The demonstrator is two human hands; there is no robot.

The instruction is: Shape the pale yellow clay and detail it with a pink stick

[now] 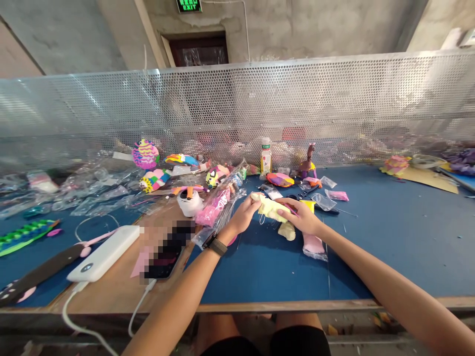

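A long piece of pale yellow modelling clay (272, 209) is held between my two hands, above the blue mat. My left hand (243, 216) is closed on its left end, thumb and fingers together. The fingers of my right hand (304, 217) are bent round its right end, and a thin purple bit shows beside them, too small to name. Just under the clay lies a beige lump (287, 231). Near my right hand are a yellow packet (308, 204), partly hidden, and a pink clay packet (313, 245) in clear plastic.
Behind my hands stand a white bottle (265, 160) and several colourful clay figures, one a round pink fish (145, 154). A white power bank (104, 253) and a phone (163, 264) lie at left with cables. A perforated metal screen (278, 104) closes the table's back.
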